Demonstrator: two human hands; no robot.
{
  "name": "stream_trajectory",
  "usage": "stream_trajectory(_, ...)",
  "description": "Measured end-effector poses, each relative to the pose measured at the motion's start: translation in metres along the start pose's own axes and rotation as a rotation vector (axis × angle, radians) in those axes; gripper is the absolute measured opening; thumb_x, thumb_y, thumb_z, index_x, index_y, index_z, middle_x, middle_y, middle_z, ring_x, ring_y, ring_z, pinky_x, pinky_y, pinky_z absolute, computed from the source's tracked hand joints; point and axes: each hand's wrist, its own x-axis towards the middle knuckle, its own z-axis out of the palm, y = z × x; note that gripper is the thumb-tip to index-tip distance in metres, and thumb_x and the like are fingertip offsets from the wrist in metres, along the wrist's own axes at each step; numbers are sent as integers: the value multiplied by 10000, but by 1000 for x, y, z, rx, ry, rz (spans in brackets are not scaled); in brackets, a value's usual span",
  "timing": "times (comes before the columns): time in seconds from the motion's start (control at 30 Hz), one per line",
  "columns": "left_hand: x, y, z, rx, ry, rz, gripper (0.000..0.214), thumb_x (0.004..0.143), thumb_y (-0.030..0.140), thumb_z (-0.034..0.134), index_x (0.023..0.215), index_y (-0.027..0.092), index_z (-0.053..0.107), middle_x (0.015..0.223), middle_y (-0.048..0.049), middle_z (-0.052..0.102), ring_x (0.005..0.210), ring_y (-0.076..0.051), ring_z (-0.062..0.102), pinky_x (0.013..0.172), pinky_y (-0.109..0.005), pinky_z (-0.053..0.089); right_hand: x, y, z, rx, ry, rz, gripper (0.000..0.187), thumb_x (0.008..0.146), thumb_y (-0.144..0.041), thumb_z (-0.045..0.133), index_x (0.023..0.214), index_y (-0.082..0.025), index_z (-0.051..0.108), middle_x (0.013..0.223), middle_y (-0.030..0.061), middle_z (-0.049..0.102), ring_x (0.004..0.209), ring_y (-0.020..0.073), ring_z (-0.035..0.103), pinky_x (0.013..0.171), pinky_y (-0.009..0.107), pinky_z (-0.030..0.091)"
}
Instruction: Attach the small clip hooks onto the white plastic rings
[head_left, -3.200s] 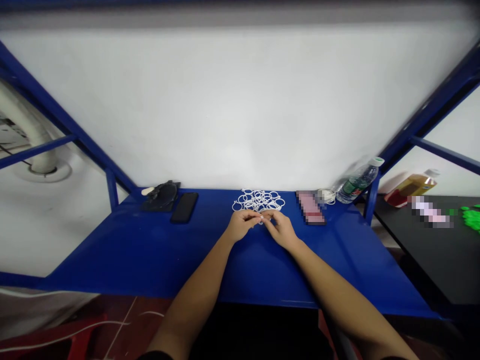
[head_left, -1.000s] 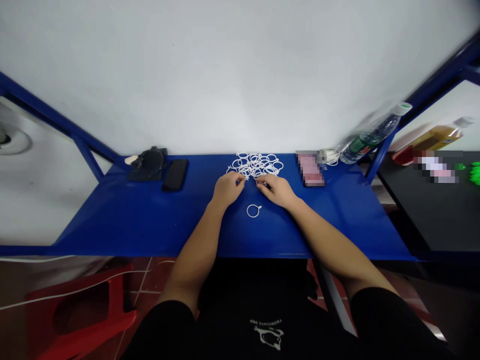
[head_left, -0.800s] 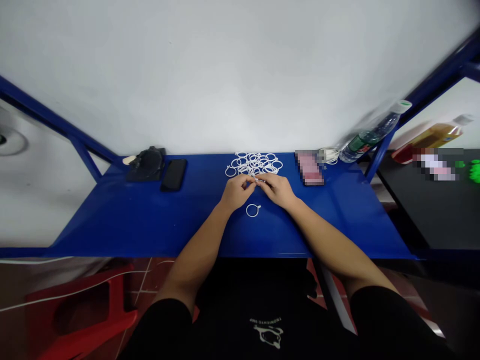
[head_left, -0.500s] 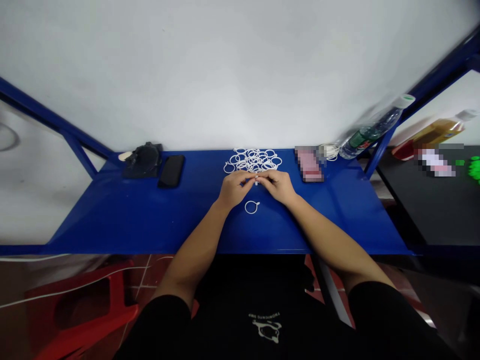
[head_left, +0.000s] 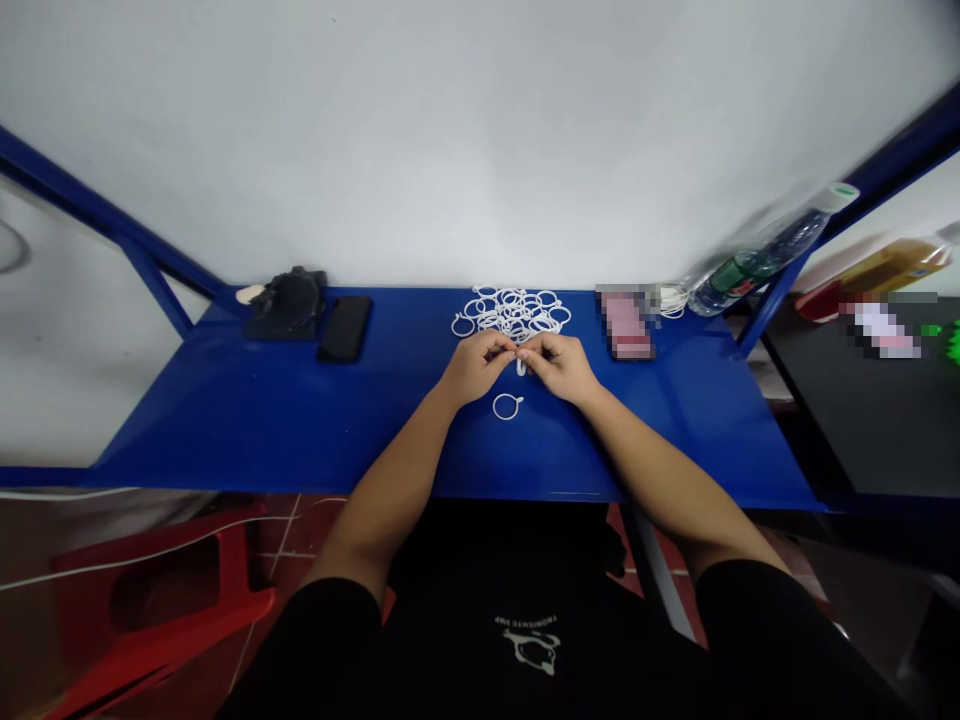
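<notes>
My left hand (head_left: 478, 366) and my right hand (head_left: 559, 366) meet fingertip to fingertip over the blue table (head_left: 300, 430). Both are closed in a pinch on a white ring (head_left: 521, 367), seen nearly edge-on and mostly covered by the fingers. A single white ring with a small tab (head_left: 505, 407) lies flat on the table, nearer to me than the hands. Just beyond my fingers is a pile of similar white rings (head_left: 514, 308), overlapping one another.
To the left lie a black phone (head_left: 344, 329) and a dark plastic bag (head_left: 289, 303). On the right are a pink phone-like object (head_left: 627, 325), a coiled white cable (head_left: 670, 300) and a leaning clear bottle (head_left: 765, 258). A red stool (head_left: 247, 580) stands below.
The white ring between my fingers shows a little more below the fingertips. Both hands stay together in nearly the same place; the whole view has shifted slightly.
</notes>
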Motion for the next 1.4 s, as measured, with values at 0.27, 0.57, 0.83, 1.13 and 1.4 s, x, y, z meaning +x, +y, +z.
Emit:
stream_trajectory(0.27, 7, -24, -21, 264, 118, -102, 57, 912, 213, 717, 963, 206, 743, 1006, -40, 715, 734, -146, 601, 787, -326, 546, 1, 1, -1, -397, -297, -112, 168, 944, -305, 659, 810, -205, 682, 749, 5, 696, 660, 144, 595, 614, 284, 357)
stream_trajectory(0.57, 6, -34, -13, 466, 34, -167, 250, 899, 156, 729, 1139, 219, 748, 1208, -93, 694, 1159, -270, 645, 1051, -422, 521, -2, -1, 10, -235, -393, -148, 165, 987, -316, 624, 923, -210, 733, 747, -10, 708, 654, 130, 602, 638, 270, 380)
stream_trajectory(0.83, 10, -44, -8, 507, 50, -233, 152, 921, 175, 673, 1023, 229, 771, 1084, -76, 754, 1021, -263, 692, 915, -399, 559, 6, 11, -1, -345, -195, -32, 137, 972, -280, 608, 966, -217, 730, 817, 12, 743, 734, 169, 647, 676, 292, 421)
stream_trajectory(1.13, 9, -15, -17, 455, 319, -32, 254, 930, 95, 566, 1094, 204, 726, 1045, -91, 732, 1022, -244, 678, 1000, -418, 523, -1, 4, 3, -292, -34, -118, 223, 1013, -314, 567, 1139, -221, 725, 983, 61, 769, 837, 195, 693, 762, 312, 515)
stream_trajectory(1.4, 0, 4, 0, 274, 198, 270, 134, 1020, 264, 612, 1062, 232, 735, 1031, -71, 778, 1003, -218, 722, 958, -409, 561, -3, 0, 5, -247, 98, -149, 309, 1060, -384, 543, 1297, -260, 698, 1081, 83, 774, 899, 218, 708, 832, 358, 570)
